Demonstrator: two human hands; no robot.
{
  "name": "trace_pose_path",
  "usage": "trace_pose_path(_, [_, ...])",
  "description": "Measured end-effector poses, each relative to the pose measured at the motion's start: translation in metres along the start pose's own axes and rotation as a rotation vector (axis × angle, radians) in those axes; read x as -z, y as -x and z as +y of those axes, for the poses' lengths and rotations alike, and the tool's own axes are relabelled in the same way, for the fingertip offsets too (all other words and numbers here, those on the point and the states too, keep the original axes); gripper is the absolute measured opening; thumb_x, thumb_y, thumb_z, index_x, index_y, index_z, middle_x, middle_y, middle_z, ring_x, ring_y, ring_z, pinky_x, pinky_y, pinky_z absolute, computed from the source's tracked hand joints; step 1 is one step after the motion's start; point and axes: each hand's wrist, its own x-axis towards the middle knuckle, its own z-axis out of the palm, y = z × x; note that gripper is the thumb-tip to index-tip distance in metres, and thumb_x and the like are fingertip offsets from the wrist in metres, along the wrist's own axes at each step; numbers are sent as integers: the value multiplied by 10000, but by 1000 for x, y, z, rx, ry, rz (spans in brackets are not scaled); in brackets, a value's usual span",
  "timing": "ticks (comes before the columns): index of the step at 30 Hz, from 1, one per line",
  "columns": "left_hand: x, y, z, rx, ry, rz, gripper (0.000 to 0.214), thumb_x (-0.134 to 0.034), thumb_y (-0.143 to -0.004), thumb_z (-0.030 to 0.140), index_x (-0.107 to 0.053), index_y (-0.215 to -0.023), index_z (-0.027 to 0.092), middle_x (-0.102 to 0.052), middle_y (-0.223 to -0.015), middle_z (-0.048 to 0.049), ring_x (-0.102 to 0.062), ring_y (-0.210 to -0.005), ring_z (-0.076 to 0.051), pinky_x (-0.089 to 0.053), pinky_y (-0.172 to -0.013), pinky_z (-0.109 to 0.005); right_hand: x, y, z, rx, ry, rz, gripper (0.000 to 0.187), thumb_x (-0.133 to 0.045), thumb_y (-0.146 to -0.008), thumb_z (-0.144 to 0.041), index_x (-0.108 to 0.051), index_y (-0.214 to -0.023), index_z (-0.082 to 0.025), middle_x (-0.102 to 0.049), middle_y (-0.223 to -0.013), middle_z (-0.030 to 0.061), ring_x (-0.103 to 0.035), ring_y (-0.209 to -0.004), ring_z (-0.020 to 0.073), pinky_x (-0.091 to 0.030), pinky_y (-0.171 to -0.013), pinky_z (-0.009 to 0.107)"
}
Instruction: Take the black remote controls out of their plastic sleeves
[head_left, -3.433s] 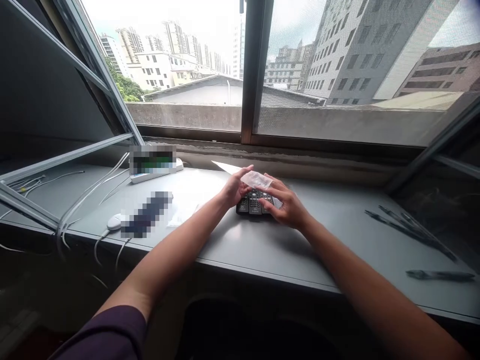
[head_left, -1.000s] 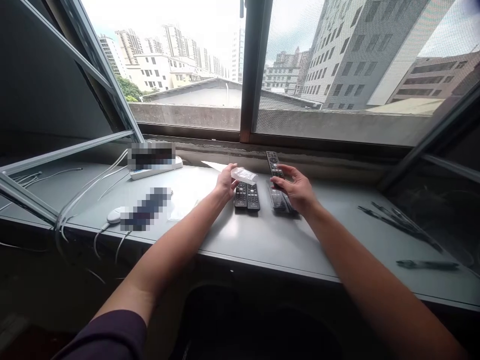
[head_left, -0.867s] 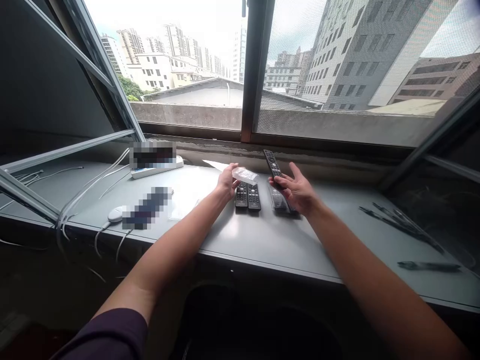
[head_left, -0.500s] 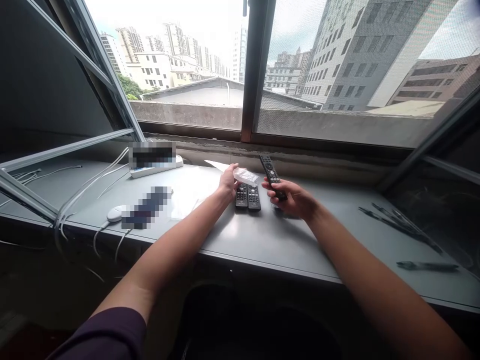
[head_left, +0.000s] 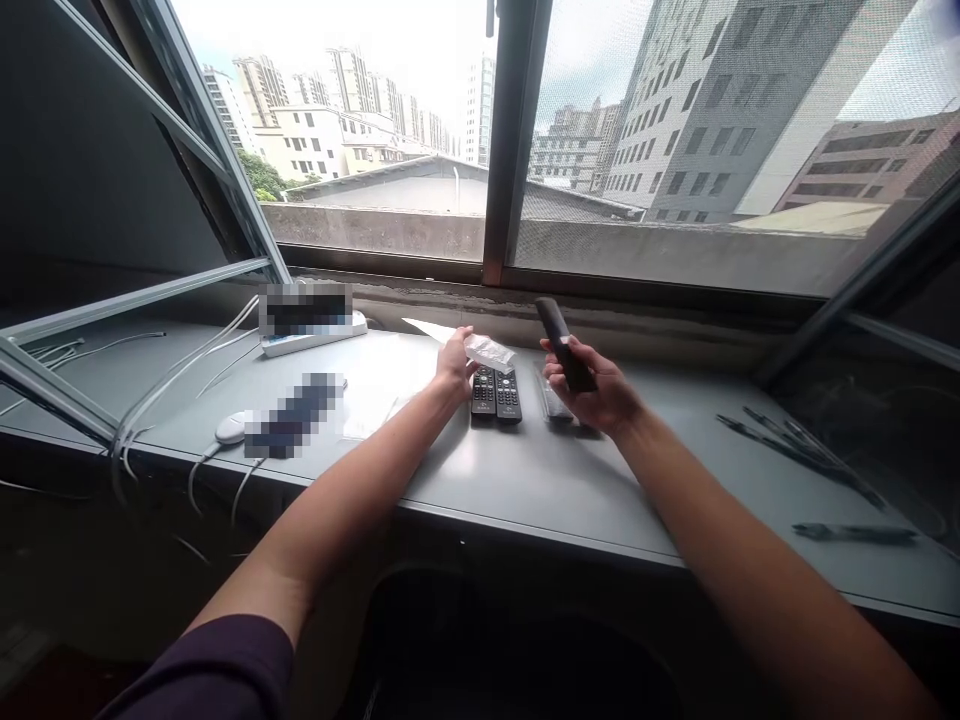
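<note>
My left hand (head_left: 454, 364) pinches a small clear plastic bag (head_left: 489, 351) just above the grey sill (head_left: 465, 470). Two black remote controls (head_left: 495, 393) lie side by side, button side up, right under that bag. My right hand (head_left: 596, 389) is closed round a third black remote (head_left: 564, 344), lifted off the sill and turned so its plain back faces me. Another remote in a clear wrapper (head_left: 553, 402) rests on the sill just below my right hand.
A white power strip (head_left: 311, 338) with white cables (head_left: 172, 385) sits at the back left, a white mouse (head_left: 229, 428) and a blurred dark item (head_left: 294, 412) nearer the front edge. Dark pens (head_left: 806, 447) lie at the right. Window frame (head_left: 506, 150) behind.
My right hand picked a remote up from the sill, lifted it and rolled it from buttons-up to back-up. My left hand has kept hold of the plastic bag in the same place.
</note>
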Motion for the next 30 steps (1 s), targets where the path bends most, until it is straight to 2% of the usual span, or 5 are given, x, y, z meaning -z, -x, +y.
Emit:
trace_pose_path(6, [0, -1, -2, -5, -10, -13, 123, -738, -908, 308, -681, -897, 199, -792, -903, -53, -721, -769, -156, -485, -624, -241, 1, -1, -3, -33, 82, 79, 284, -500, -1137, -364, -675, -1291, -201, -746, -1062, 111, -669, -693, 153, -544, -414, 180])
trace_pose_path(9, [0, -2, -4, -6, -10, -16, 121, -749, -898, 304, -683, -897, 203, -791, -899, -55, -723, -764, -165, -482, -614, -244, 3, -3, -2, -81, 115, 25, 386, -386, -1155, -432, -675, -1268, -202, -698, -909, 77, -543, -540, 135, -441, -328, 185])
trace_pose_path(18, [1, -3, -5, -7, 1, -34, 128, -751, -903, 309, -693, -938, 201, -793, -920, -67, -740, -790, -184, -522, -630, -250, -1, -2, 5, -62, 153, 46, 225, -600, -1110, -379, -697, -1180, -188, -662, -907, 57, -596, -639, 135, -545, -439, 172])
trace_pose_path(26, [2, -5, -6, -11, -14, -36, 171, -779, -883, 332, -692, -947, 200, -796, -923, -68, -749, -795, -188, -525, -618, -252, 0, -4, 2, -82, 98, 43, 495, -299, -1185, -518, -674, -1309, -220, -650, -816, 39, -502, -512, 117, -432, -364, 164])
trace_pose_path(30, [2, -4, -6, -16, -17, -30, 164, -777, -887, 331, -692, -929, 198, -793, -916, -69, -742, -786, -178, -525, -626, -250, 2, -3, 1, -67, 73, 22, 433, -378, -1175, -502, -686, -1249, -208, -581, -742, 2, -486, -509, 118, -439, -366, 171])
